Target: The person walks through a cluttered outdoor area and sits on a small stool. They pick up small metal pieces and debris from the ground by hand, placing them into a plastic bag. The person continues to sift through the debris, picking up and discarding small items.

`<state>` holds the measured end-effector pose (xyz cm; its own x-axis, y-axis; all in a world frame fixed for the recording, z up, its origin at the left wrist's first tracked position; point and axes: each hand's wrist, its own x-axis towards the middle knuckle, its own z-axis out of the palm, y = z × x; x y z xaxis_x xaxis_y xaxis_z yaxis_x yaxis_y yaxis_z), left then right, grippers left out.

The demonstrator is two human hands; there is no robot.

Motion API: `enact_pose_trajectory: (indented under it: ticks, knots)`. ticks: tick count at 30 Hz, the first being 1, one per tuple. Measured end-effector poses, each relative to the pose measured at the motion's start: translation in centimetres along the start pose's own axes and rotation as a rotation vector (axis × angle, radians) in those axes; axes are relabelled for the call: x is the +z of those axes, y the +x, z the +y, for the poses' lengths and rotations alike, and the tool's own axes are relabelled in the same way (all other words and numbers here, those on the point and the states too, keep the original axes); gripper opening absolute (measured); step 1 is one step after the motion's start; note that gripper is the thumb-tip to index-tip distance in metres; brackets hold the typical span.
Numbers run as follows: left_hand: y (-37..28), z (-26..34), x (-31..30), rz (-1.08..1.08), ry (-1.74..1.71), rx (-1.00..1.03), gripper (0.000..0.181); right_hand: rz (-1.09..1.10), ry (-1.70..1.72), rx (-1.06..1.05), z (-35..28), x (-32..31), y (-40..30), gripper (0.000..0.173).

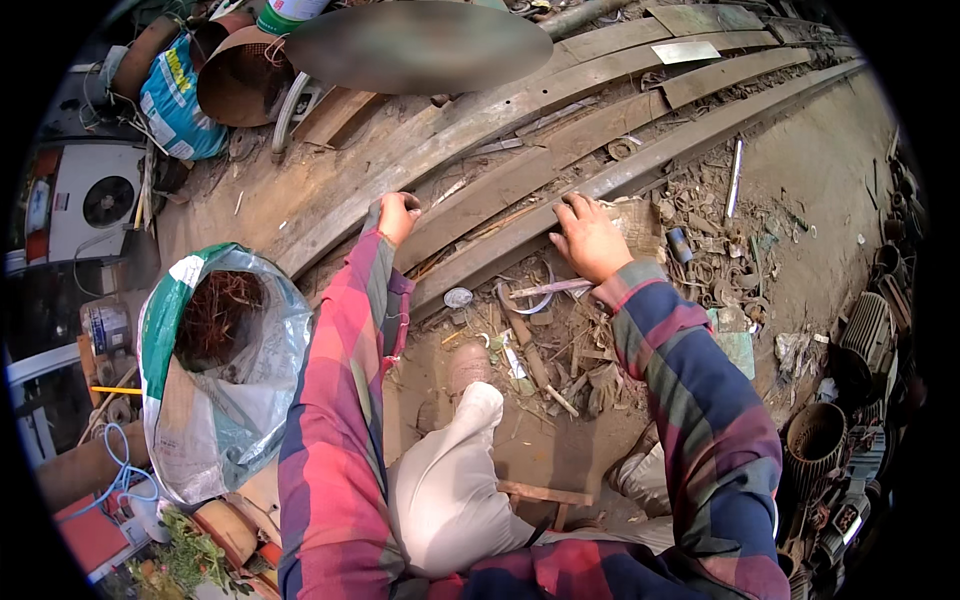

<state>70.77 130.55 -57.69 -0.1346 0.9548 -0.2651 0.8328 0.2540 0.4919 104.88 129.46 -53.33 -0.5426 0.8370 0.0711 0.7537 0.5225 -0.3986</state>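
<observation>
My left hand (397, 217), fingers curled, is at the edge of a long flat metal beam (360, 199); whether it grips anything is hidden. My right hand (589, 236) rests with bent fingertips on or just over the nearest long metal bar (487, 251). Between the hands lies another flat metal strip (480, 191), with dirt and thin debris in the gaps. A crumpled brown piece of cardboard (637, 225) is just right of my right hand. Below that hand are a pale ring (541, 300) and a stick-like piece (551, 286).
An open woven sack (281, 375) holding reddish-brown wire or fibre stands left of my left arm. Small scrap metal (712, 262) litters the ground at right. Motor housings (817, 431) line the right edge. A rusty cylinder (244, 82) and a blue bag (176, 105) are at upper left.
</observation>
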Motion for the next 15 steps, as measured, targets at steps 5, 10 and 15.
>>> enact_pose_trajectory:
  ticks: [5, 10, 15]
  knots:
    - [7.4, -6.3, 0.3, 0.338, 0.004, -0.06, 0.017, 0.028, 0.003, 0.153, 1.4, 5.7, 6.1, 0.023]
    - [13.1, -13.6, -2.5, 0.324, -0.187, -0.196, 0.017, 0.079, -0.054, 0.3, 2.0, 9.6, 8.4, 0.019]
    - [19.6, -16.1, -2.3, 0.345, 0.039, -0.237, 0.019, 0.034, -0.267, 0.187, 2.7, 10.2, 8.7, 0.01]
